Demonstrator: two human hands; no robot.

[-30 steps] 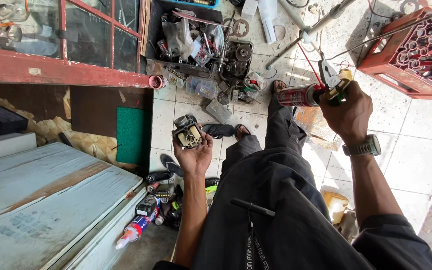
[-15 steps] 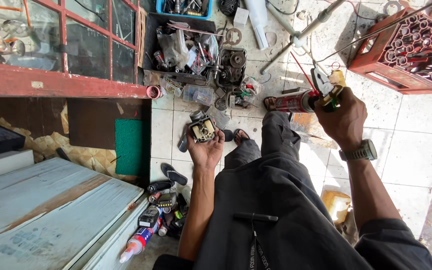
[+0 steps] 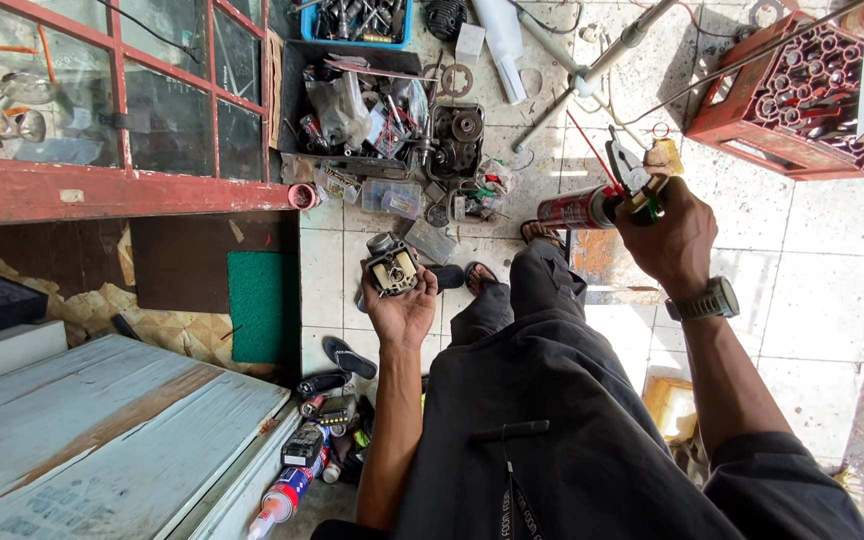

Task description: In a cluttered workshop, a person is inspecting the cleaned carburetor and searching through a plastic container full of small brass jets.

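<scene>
Small metal engine part (image 3: 392, 270) is cradled in the upturned left hand (image 3: 402, 310), fingers loosely curled under it, held out over the tiled floor (image 3: 802, 290) beside the knee. Right hand (image 3: 667, 240) is closed round a red spray can (image 3: 574, 210) with a thin red straw (image 3: 587, 150) on the nozzle, plus what looks like pliers (image 3: 627, 165) pinched in the same grip. Risk, as judged: two items in one hand means the can could be fumbled or the straw knocked off; the part is only resting on the palm, so a tilt would drop it onto the tiles. Spray could also be misdirected with the straw pointing away from the part. Packaging: red bottle crate (image 3: 802, 90) top right, holding tools; blue tray (image 3: 404, 38) of sockets at top centre; black bin (image 3: 297, 100) of bagged parts below it; clear plastic packets (image 3: 392, 195) on the floor beside that; red-and-white tube (image 3: 282, 495) lying by the white desk (image 3: 102, 440), bottom left.
</scene>
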